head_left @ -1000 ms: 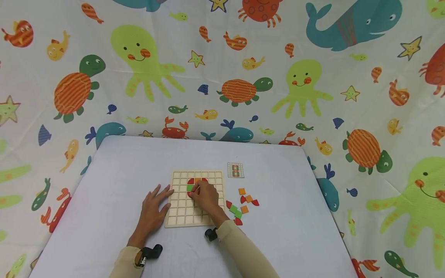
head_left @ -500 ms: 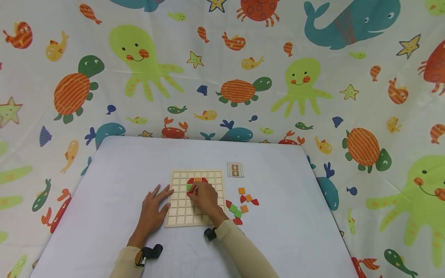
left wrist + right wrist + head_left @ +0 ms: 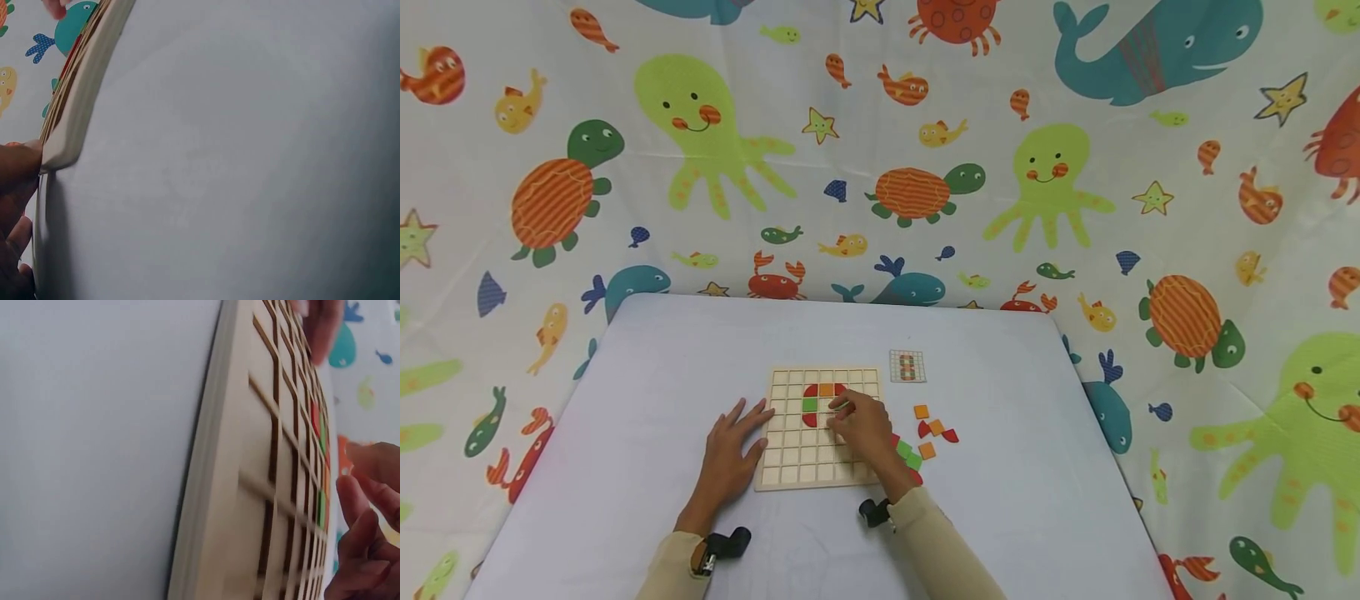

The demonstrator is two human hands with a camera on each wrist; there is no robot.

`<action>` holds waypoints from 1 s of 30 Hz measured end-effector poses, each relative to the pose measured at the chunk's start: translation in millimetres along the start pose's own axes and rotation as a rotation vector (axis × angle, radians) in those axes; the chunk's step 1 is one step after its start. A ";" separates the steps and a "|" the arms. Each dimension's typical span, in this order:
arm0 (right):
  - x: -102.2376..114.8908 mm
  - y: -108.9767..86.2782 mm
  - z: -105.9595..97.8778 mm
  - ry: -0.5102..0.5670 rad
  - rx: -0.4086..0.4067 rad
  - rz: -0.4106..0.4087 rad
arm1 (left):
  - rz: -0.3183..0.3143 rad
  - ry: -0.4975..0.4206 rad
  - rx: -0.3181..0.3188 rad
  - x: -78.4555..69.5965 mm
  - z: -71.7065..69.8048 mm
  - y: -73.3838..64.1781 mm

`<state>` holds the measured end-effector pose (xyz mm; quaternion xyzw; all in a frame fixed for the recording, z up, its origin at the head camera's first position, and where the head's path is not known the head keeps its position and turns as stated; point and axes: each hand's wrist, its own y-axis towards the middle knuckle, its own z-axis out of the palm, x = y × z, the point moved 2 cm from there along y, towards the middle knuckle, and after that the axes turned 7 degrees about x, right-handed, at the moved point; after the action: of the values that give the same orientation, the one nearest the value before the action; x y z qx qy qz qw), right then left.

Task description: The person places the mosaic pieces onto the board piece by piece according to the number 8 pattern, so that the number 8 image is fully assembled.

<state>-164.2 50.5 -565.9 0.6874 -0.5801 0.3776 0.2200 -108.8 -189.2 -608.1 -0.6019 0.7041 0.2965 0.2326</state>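
Note:
A wooden grid board [image 3: 790, 475] lies on the table. In its cells sit an orange square tile [image 3: 827, 389], red quarter-round tiles [image 3: 809, 421] and a green square tile [image 3: 810, 405]. A second green tile [image 3: 322, 509] shows in the right wrist view, largely hidden by the hand in the head view. My left hand [image 3: 728, 454] rests at the board's left edge, fingers spread and touching its border. Over the board's middle right is my right hand [image 3: 863, 429], its fingers bent loosely, with no tile visible between the fingertips.
Right of the board lie several loose tiles: orange squares [image 3: 921, 412], green squares [image 3: 913, 461] and red quarter-rounds [image 3: 951, 436], some partly behind the right wrist. A small pattern card [image 3: 907, 367] lies beyond them. A printed sea-animal cloth [image 3: 917, 196] hangs behind the white table [image 3: 1000, 375].
My right hand has left the lower-left red quarter-round tile, which now lies uncovered in its cell, and has moved to the right. The left hand stays at the board's edge.

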 end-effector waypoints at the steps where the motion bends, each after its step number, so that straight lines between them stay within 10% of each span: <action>1: -2.9 -1.8 -4.8 0.009 -0.007 0.002 | 0.002 0.000 -0.003 0.0 -0.2 -0.2; 9: -44.4 -14.3 -46.5 -0.005 -0.106 0.023 | 0.004 -0.006 -0.003 0.7 0.0 -1.2; 17: -81.6 -23.9 -88.3 -0.103 -0.217 0.239 | 0.005 -0.020 -0.017 0.1 -1.3 -2.2; 30: -94.8 -16.4 -94.2 -0.151 -0.155 0.300 | 0.003 -0.005 -0.011 -1.2 -1.6 -2.1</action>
<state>-177.2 183.8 -578.8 0.6003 -0.7184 0.3079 0.1693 -106.5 -189.6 -606.4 -0.6012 0.7028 0.3022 0.2307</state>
